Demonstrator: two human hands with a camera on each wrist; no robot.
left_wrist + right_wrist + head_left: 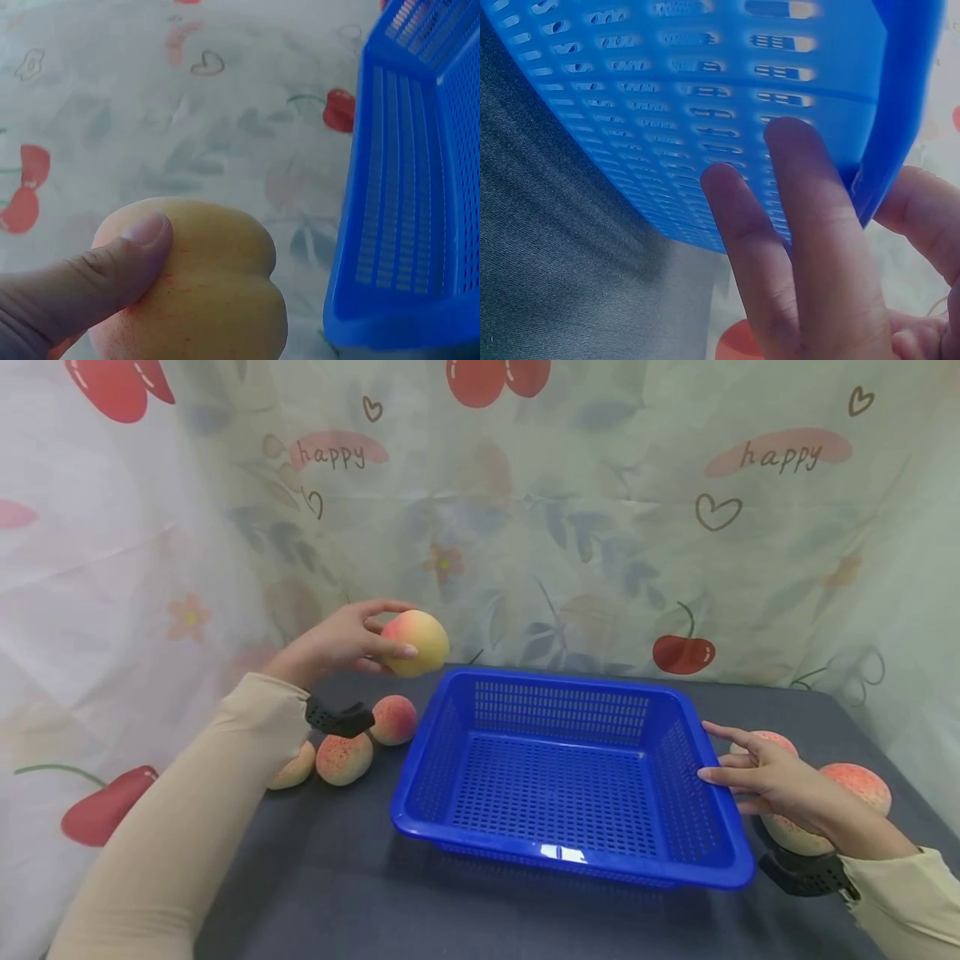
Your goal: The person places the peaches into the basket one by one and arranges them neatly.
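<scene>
A yellow and pink peach is held up by my left hand, above the table and just beyond the back left corner of a blue basket. In the left wrist view my thumb presses on the peach, with the basket to its right. The basket's bottom shows no fruit on it. My right hand grips the basket's right rim; in the right wrist view two fingers lie against its outer slotted wall.
Left of the basket lie a pink peach, a speckled peach and another peach partly behind my sleeve. Several more, such as one peach, lie around my right hand. A printed curtain hangs behind the dark table.
</scene>
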